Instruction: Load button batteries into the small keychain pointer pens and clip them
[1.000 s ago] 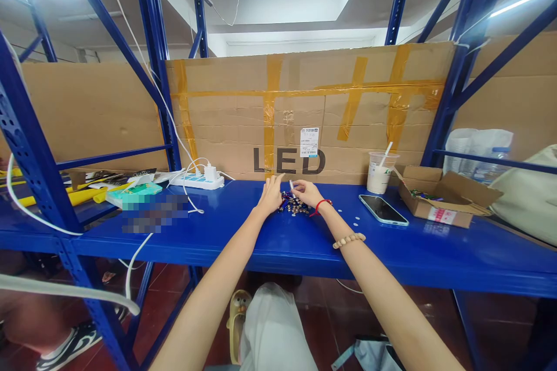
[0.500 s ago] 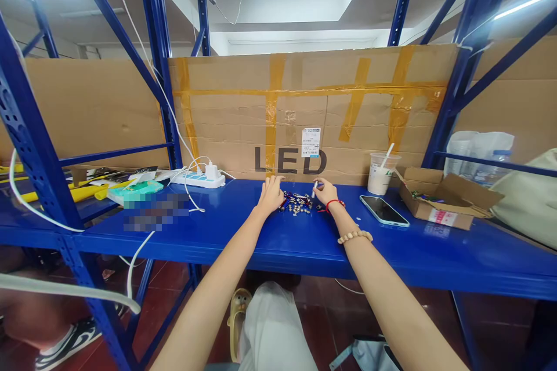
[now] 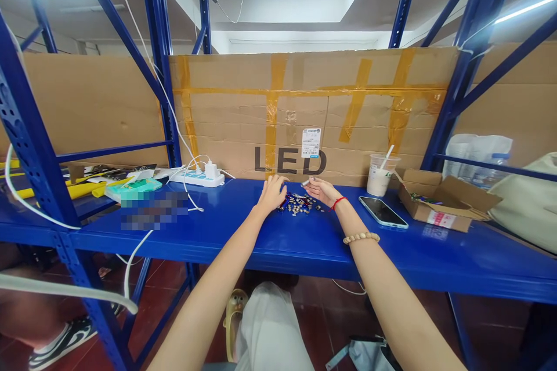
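Observation:
Small shiny silver and dark blue metal pieces [image 3: 300, 204] lie in a loose pile on the blue shelf [image 3: 226, 214]. At the pile's left edge is my left hand [image 3: 272, 193], its fingers bent forward and closed. Whatever it grips, if anything, is too small or hidden to make out. My right hand [image 3: 322, 190] is turned partly palm-up just above the pile's right side. A small whitish stick-like piece [image 3: 305, 183] is pinched between its thumb and fingertips. A few loose pieces lie beneath that hand.
To the right are a plastic cup [image 3: 380, 175] with a straw, a phone [image 3: 383, 211] and an open cardboard box [image 3: 446, 200]. A power strip [image 3: 202, 177] with cables stands at the left. Behind is a large taped cardboard panel [image 3: 235, 122]; blue posts [image 3: 159, 58] frame the shelf.
My right hand has rolled more palm-up and shifted slightly left. The whitish piece in it has swung from upright to slanted. My left hand stays nearly in place.

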The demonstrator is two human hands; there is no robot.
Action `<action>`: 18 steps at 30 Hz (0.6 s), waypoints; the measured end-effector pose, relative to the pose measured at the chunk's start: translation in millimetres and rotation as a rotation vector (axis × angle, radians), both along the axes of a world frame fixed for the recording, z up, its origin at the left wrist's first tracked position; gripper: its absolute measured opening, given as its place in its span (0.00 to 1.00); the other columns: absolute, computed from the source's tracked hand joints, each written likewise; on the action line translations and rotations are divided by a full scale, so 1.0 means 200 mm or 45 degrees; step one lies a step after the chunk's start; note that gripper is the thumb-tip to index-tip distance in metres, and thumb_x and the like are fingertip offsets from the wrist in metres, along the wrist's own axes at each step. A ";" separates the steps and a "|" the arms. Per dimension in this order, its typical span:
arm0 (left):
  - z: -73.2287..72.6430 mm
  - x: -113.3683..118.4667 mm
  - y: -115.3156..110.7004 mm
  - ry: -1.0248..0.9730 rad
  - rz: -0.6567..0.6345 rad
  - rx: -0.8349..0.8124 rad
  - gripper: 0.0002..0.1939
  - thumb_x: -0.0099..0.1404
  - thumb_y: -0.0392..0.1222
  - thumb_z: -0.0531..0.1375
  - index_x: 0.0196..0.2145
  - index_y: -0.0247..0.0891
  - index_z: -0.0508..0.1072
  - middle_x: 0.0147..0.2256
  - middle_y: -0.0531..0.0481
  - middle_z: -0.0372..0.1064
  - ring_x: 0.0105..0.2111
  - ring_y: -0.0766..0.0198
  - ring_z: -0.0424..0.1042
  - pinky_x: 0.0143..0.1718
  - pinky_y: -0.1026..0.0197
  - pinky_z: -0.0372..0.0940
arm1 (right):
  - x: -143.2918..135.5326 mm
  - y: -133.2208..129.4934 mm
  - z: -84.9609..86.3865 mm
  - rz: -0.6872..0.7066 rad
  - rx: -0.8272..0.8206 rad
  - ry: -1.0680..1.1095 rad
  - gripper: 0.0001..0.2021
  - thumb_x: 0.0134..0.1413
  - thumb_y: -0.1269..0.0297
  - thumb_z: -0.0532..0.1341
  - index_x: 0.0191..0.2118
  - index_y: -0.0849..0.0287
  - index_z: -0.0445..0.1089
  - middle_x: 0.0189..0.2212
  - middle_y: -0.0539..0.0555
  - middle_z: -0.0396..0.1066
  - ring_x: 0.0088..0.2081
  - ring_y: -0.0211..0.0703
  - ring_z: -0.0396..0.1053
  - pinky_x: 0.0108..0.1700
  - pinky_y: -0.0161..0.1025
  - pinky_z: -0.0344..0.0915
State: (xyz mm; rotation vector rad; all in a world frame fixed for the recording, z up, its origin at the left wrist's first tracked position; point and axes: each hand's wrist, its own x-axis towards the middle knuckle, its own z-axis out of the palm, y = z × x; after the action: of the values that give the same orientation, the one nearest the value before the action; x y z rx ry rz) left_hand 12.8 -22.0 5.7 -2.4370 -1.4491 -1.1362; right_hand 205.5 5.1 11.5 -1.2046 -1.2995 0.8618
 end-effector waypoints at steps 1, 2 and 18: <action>0.00 0.00 0.00 0.002 -0.023 0.008 0.13 0.64 0.35 0.47 0.44 0.41 0.65 0.41 0.48 0.64 0.44 0.58 0.60 0.48 0.53 0.56 | -0.01 -0.01 0.01 0.122 -0.053 0.116 0.02 0.53 0.69 0.57 0.33 0.59 0.67 0.28 0.54 0.74 0.33 0.38 0.73 0.38 0.36 0.69; 0.01 0.01 0.00 0.003 -0.042 0.016 0.12 0.64 0.37 0.47 0.43 0.41 0.66 0.40 0.48 0.64 0.44 0.58 0.60 0.47 0.53 0.56 | -0.02 -0.02 0.02 0.211 -0.101 0.232 0.02 0.53 0.69 0.57 0.31 0.59 0.66 0.28 0.54 0.74 0.32 0.37 0.73 0.37 0.34 0.69; 0.05 0.04 0.00 -0.364 -0.157 0.138 0.13 0.57 0.45 0.60 0.41 0.40 0.73 0.35 0.50 0.71 0.35 0.63 0.67 0.37 0.62 0.61 | -0.11 -0.07 0.02 0.458 -0.198 0.412 0.08 0.53 0.61 0.59 0.31 0.60 0.71 0.28 0.51 0.72 0.23 0.29 0.65 0.26 0.25 0.65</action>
State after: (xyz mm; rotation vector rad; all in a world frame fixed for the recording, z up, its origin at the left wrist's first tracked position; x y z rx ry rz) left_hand 21.1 -22.7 16.5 -2.3943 -1.2748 -1.6012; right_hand 183.1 -8.0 14.6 -0.9105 -1.2138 1.3789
